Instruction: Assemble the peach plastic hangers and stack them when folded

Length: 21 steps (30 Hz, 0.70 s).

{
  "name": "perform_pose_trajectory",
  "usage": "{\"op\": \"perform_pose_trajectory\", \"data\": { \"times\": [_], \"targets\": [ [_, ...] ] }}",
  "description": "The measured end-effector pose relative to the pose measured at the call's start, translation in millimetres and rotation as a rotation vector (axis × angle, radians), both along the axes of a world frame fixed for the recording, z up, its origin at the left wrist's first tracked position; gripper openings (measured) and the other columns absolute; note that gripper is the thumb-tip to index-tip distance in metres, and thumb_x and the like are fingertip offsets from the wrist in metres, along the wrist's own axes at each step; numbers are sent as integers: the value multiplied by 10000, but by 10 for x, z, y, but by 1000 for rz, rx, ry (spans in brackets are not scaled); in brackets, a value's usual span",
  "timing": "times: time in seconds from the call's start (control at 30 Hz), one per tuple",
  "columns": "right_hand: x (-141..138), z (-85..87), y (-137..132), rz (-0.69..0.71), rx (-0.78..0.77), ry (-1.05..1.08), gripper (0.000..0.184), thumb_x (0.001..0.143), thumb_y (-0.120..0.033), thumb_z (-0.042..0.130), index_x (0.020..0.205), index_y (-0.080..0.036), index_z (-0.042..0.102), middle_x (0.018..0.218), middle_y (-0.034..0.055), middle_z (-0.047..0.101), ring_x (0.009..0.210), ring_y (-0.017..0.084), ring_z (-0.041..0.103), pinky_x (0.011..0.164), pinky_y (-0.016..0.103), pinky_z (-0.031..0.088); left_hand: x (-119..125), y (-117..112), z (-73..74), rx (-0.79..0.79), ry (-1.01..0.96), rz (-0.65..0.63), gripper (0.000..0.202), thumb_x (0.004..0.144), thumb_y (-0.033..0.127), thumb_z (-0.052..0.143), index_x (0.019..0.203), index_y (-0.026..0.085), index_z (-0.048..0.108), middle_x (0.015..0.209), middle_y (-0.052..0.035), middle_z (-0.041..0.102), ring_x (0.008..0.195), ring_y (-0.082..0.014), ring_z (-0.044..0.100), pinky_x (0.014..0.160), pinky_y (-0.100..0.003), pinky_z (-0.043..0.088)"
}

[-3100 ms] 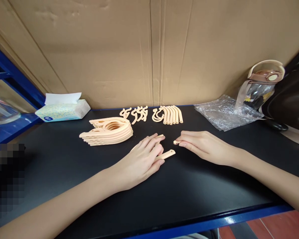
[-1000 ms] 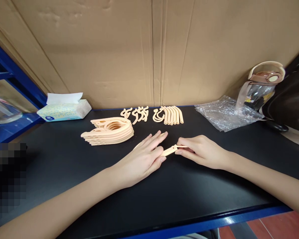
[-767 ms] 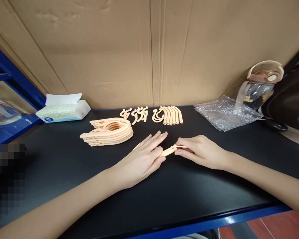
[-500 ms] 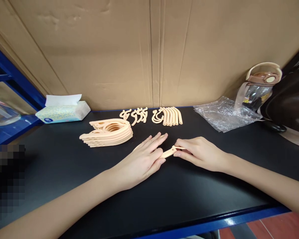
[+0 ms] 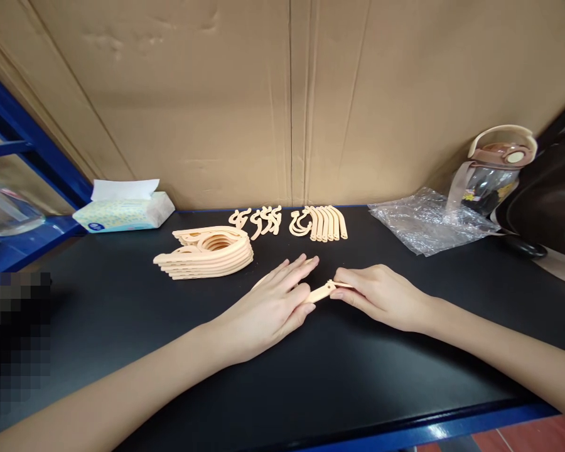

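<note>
Cardboard backs the black tabletop (image 5: 122, 326). From the left stand a tissue pack (image 5: 122, 210), a stack of peach hanger bodies (image 5: 207, 252), then small hooks (image 5: 260, 220) and curved arms (image 5: 327, 223) in rows. My left hand (image 5: 268, 307) lies flat, fingers straight, pinning a peach hanger arm (image 5: 320, 292) whose holed tip pokes out. My right hand (image 5: 381, 295) has a narrow grip, pinching a thin peach pin (image 5: 343, 285) that touches that tip. I judge it best to press down firmly and hold the pin level with the hole. Beyond lie a crumpled plastic bag (image 5: 428, 220) and a water bottle (image 5: 494, 169).
</note>
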State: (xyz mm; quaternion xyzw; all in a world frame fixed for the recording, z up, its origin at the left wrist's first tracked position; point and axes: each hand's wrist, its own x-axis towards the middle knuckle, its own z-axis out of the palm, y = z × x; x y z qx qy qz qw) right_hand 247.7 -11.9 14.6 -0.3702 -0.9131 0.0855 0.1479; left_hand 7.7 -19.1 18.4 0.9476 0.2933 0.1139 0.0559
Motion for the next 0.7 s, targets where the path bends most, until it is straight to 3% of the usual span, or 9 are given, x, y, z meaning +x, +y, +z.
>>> {"op": "perform_pose_trajectory", "data": {
  "times": [0.4,0.7],
  "targets": [
    [5,-42,1,28,368,-136,422,1041,-403,218,760,-202,461,634,-40,541,494,103,532,465,255,278,-7,3,41,-42,-24,0,253,1008,258,379,894,154,580,1540,-127,316,1443,-272,224,1189,-470,254],
    [9,-44,20,67,477,-138,449,1046,-375,226,740,-187,496,614,-31,541,477,87,517,462,246,275,-6,11,29,-37,18,-1,280,1015,269,350,916,150,583,1543,-138,302,1449,-264,205,1186,-484,253]
  ]
}}
